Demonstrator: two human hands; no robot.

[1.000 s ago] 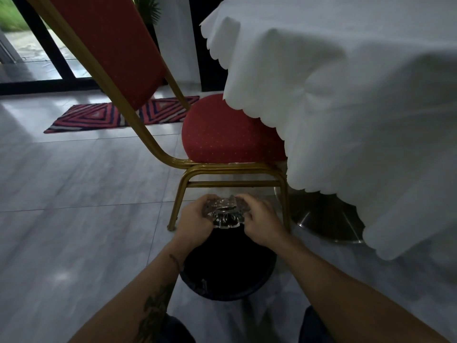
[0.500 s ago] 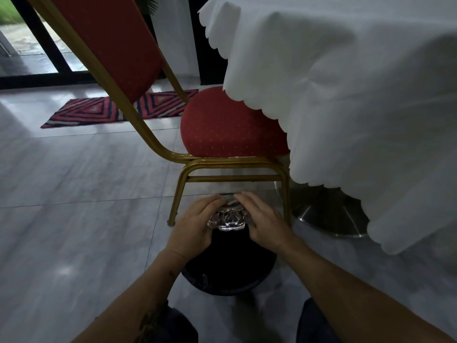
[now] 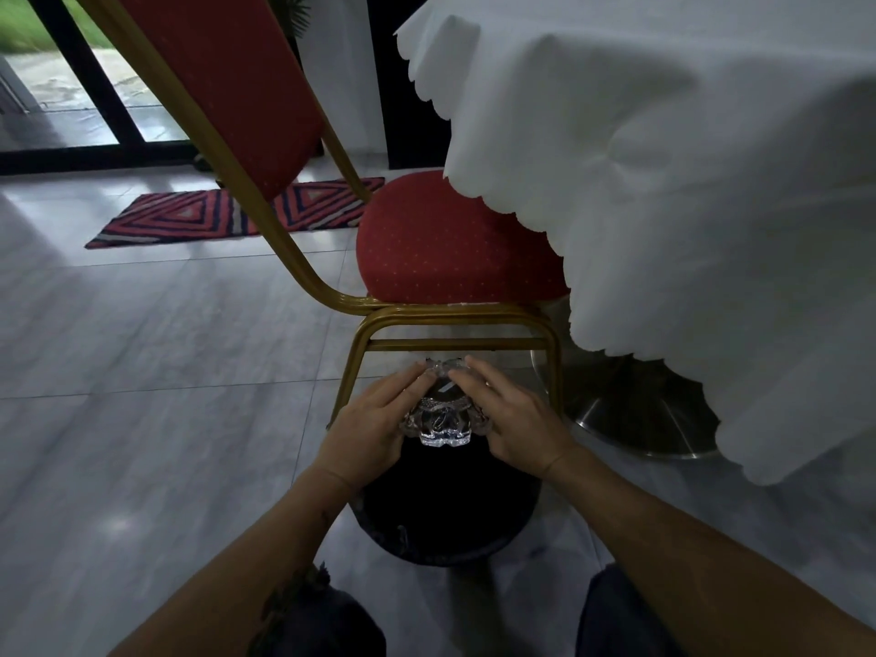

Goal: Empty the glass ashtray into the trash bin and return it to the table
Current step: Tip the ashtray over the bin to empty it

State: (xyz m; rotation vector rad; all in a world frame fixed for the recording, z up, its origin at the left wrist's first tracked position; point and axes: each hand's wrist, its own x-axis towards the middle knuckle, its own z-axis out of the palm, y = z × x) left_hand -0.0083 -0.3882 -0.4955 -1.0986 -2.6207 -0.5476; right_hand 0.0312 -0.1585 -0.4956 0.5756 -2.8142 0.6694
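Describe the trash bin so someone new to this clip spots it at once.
Start at the red chair beside the white tablecloth. On the floor before its gold legs stands the bin, under both hands holding the ashtray. It is the only round, black thing.

Both bare forearms reaching forward and down from the bottom corners of the head view, converging toward centre. Left hand palm down, back of hand facing camera, fingers extended forward and slightly spread, fingertips angled inward to the right. Right hand mirrored, palm down, fingers extended and angled inward to the left. Index fingertips nearly meeting at the far side, thumbs tucked underneath and out of sight. Both hands clamped from opposite sides on the clear cut-glass ashtray. Wrists roughly level, bent slightly downward. Dark tattoo visible along inner left forearm. Knees in dark trousers at the bottom edge.
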